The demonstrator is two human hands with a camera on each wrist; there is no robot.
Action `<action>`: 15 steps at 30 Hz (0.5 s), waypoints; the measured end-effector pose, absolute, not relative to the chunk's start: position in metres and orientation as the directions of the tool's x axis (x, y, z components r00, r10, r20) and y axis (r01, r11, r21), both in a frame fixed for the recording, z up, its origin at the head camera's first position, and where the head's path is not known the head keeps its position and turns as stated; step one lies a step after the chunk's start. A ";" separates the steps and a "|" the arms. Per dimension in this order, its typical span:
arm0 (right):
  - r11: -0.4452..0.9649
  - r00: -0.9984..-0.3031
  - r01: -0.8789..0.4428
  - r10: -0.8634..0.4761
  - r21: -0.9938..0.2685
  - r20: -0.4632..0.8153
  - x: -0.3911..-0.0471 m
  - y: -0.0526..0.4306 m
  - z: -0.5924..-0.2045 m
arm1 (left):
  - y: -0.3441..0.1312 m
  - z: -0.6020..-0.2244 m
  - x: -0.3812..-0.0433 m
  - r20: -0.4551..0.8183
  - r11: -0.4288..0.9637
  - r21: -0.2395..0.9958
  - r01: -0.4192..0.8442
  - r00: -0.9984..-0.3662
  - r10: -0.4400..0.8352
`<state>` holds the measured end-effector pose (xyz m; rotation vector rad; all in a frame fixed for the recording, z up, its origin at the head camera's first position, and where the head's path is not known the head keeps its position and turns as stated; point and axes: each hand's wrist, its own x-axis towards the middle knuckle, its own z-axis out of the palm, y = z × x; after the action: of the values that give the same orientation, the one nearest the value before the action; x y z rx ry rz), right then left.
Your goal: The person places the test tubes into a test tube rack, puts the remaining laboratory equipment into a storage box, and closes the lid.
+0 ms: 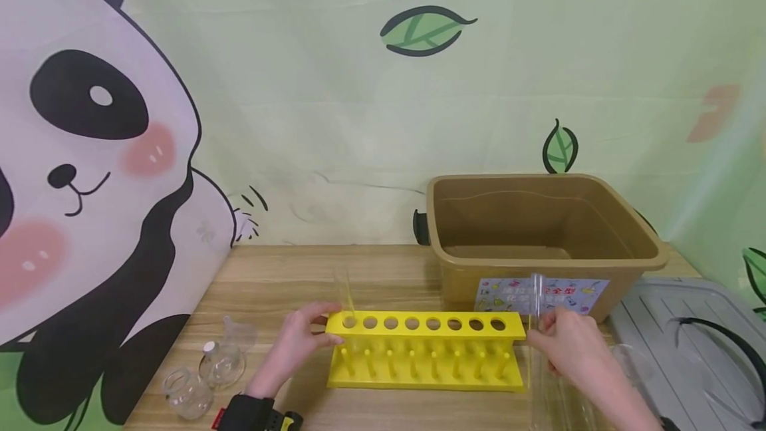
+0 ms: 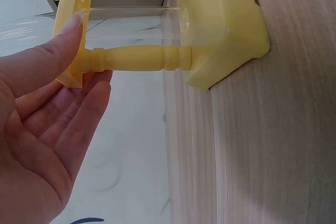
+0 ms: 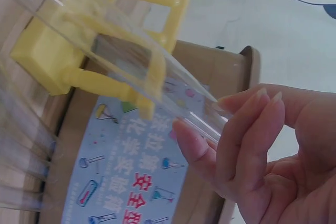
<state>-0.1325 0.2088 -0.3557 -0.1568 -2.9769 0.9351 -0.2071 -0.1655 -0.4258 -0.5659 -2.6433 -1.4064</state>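
Note:
In the head view a yellow test tube rack (image 1: 427, 383) with a row of holes and pegs stands on the wooden table. My left hand (image 1: 302, 338) grips the left end of its top plate, thumb and fingers on either side, as the left wrist view shows. One clear test tube (image 2: 131, 27) sits in the leftmost hole. Beyond the rack's right end, my right hand (image 1: 571, 344) pinches another clear test tube (image 3: 131, 72) near one end. That tube is outside the rack. More clear tubes (image 3: 21, 140) lie near the right hand, partly blurred.
Behind the rack on the right stands a brown bin (image 1: 550, 263) with a printed label. A grey lid (image 1: 688, 351) lies at the far right. On the left are a glass jar (image 1: 187, 396), a white-capped flask (image 1: 221, 366) and a clear funnel (image 1: 241, 333).

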 end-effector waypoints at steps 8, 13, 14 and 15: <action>0.802 -0.995 -0.003 0.059 -0.597 0.084 -0.128 0.197 -0.340 | -0.166 -0.427 -0.207 0.252 0.502 0.785 0.362 -0.928 0.274; 0.769 -0.991 -0.046 0.048 -0.638 0.129 -0.127 0.189 -0.332 | -0.166 -0.426 -0.207 0.252 0.510 0.781 0.360 -0.930 0.269; 0.759 -0.989 -0.058 0.044 -0.649 0.139 -0.127 0.188 -0.331 | -0.166 -0.426 -0.207 0.251 0.511 0.781 0.358 -0.930 0.268; 0.747 -0.988 -0.069 0.039 -0.661 0.147 -0.127 0.186 -0.330 | -0.165 -0.426 -0.207 0.248 0.511 0.783 0.355 -0.931 0.267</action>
<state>-0.1265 0.1864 -0.3302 0.0247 -2.7927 1.0666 -0.2067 -0.1655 -0.4262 -0.5460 -2.6465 -1.4057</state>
